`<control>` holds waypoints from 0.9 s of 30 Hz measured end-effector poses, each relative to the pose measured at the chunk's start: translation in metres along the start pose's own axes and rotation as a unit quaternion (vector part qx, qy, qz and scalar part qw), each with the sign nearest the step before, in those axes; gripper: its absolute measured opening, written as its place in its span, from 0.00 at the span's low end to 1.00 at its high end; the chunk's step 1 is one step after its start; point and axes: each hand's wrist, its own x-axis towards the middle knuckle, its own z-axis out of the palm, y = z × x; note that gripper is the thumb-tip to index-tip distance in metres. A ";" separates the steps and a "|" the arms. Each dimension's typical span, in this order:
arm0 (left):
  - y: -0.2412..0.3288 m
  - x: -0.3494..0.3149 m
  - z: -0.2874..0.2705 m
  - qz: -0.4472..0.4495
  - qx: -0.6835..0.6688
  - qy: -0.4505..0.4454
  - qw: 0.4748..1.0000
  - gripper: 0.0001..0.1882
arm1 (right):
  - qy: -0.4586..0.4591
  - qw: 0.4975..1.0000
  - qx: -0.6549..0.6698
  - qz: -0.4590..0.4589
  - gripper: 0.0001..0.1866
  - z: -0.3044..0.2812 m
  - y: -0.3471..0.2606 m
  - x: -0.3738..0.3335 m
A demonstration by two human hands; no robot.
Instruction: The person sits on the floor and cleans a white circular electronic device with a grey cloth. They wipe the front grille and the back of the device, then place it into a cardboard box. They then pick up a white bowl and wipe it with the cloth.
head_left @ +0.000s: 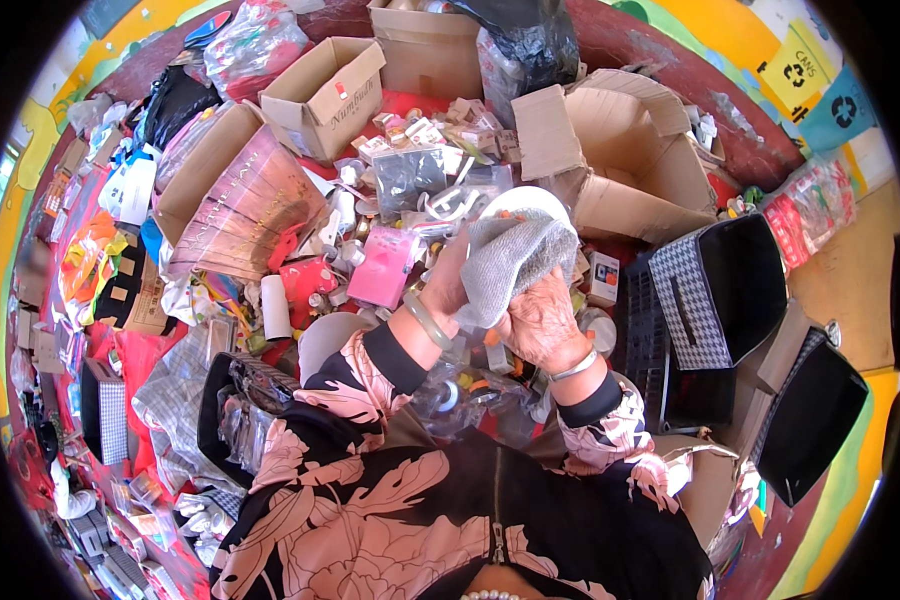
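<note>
In front of my chest, a grey cloth (pixel 518 262) is bunched over a white round piece (pixel 532 200) that looks like a dish or lid; most of it is hidden. My left hand (pixel 452 278) is closed at the left edge of the two, its fingertips hidden behind the cloth. Lower right, my right hand (pixel 546 322) has its fingers curled round the gathered cloth, pressing it against the white piece. Just left of my left wrist lies a pink flat package (pixel 384 266) among many small loose items.
Open cardboard boxes (pixel 635 150) stand at the back and right. Black bins with a checked pattern (pixel 692 290) are at my right, another black bin (pixel 232 410) at my left. A brown printed carton (pixel 245 205) stands back left. Small boxes and bottles cover the red ground.
</note>
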 end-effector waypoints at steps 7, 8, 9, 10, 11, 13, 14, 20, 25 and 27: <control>-0.033 0.001 -0.004 0.044 0.133 -0.024 0.990 0.20 | 0.152 0.982 0.011 0.111 0.22 0.010 0.029 -0.005; -0.030 0.002 0.000 -0.013 -0.020 -0.013 1.000 0.20 | 0.165 0.977 0.039 0.132 0.22 0.010 0.032 -0.004; -0.027 0.004 0.004 -0.062 -0.174 0.015 0.983 0.20 | 0.179 0.970 0.066 0.154 0.22 0.009 0.033 -0.003; -0.023 0.005 0.008 -0.044 -0.139 0.018 0.989 0.19 | 0.191 0.961 0.093 0.175 0.23 0.009 0.035 -0.002; -0.019 0.007 0.011 -0.029 -0.104 0.018 0.994 0.19 | 0.204 0.956 0.101 0.188 0.23 0.014 0.041 -0.003; -0.006 0.008 0.017 0.026 -0.025 0.011 0.999 0.19 | 0.201 0.963 0.049 0.172 0.23 0.022 0.045 -0.006; 0.002 0.007 0.018 0.067 0.021 0.008 0.998 0.18 | 0.198 0.966 0.023 0.161 0.22 0.025 0.042 -0.002; 0.019 0.006 -0.021 0.069 -0.206 0.062 0.974 0.20 | 0.043 0.995 0.075 0.047 0.21 0.025 0.003 0.000; 0.001 -0.001 -0.016 0.048 -0.051 0.055 0.996 0.19 | 0.018 0.998 0.064 0.002 0.19 0.028 -0.007 0.001; -0.004 -0.007 0.005 0.112 -0.003 0.006 0.994 0.20 | 0.025 0.998 0.057 0.006 0.23 0.020 -0.005 0.000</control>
